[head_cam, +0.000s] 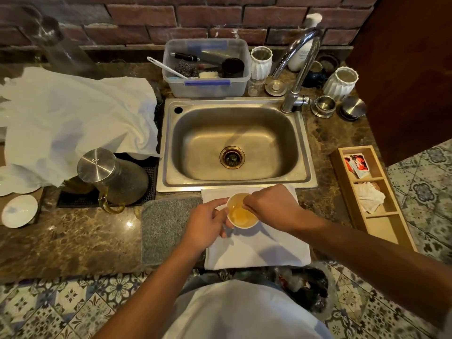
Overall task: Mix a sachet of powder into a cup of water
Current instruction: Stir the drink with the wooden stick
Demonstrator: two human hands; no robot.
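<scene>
A white paper cup (242, 211) with yellow-orange liquid stands on a white cloth (259, 248) at the counter's front edge, just below the sink. My left hand (208, 223) wraps around the cup's left side. Over the cup's right rim, my right hand (271, 206) has its fingers pinched together; something thin seems to dip into the liquid, but it is too small to identify. A wooden tray (371, 192) to the right holds sachets (357, 165) in its compartments.
A steel sink (234, 143) with a tap (300, 69) lies behind the cup. A glass jug with a metal lid (110, 177) stands left on a black mat. A grey cloth (166, 228) lies beside the white one. A bin bag (303, 285) sits below the counter edge.
</scene>
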